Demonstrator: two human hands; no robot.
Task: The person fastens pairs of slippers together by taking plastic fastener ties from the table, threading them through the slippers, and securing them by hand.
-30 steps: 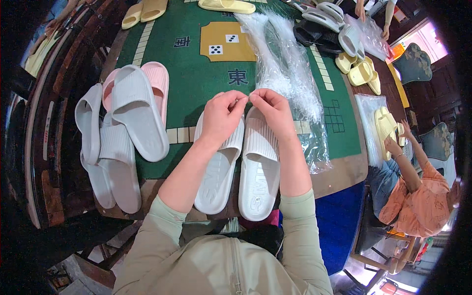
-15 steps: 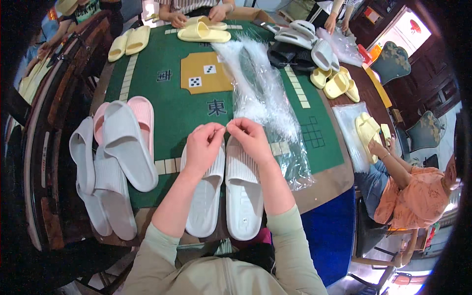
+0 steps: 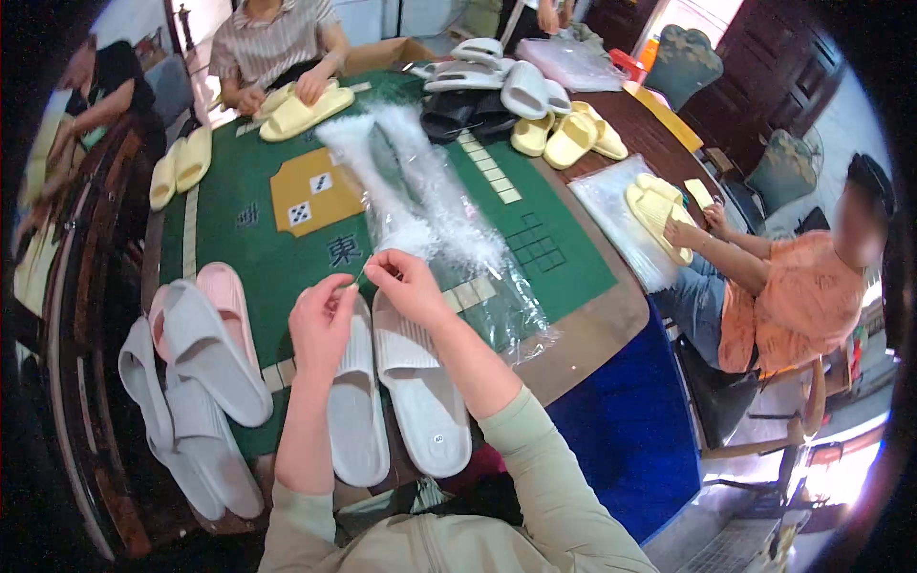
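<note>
A pair of grey slippers stands at the table's near edge: the left slipper (image 3: 356, 430) and the right slipper (image 3: 427, 420), toes away from me. Over their toe ends, my left hand (image 3: 322, 320) and my right hand (image 3: 411, 289) face each other with fingertips pinched. Between them runs a thin strand (image 3: 360, 278), too fine to make out fully. Clear plastic bags (image 3: 435, 220) lie just beyond my right hand. Left of my hands rests a heap of grey slippers (image 3: 212, 349) with a pink pair (image 3: 224, 296) partly under them.
The green table mat (image 3: 215, 229) carries rows of pale tiles. Yellow slippers (image 3: 304, 110) are handled by a person across the table. Several grey, black and yellow slippers (image 3: 525, 91) are piled at the back right. A seated person (image 3: 802, 286) at the right holds a yellow slipper (image 3: 659, 215).
The whole view has swung, so the table sits further left. My hands have drawn slightly apart, and the thin strand shows between them. Across the table, a person's hand lies on a yellow slipper.
</note>
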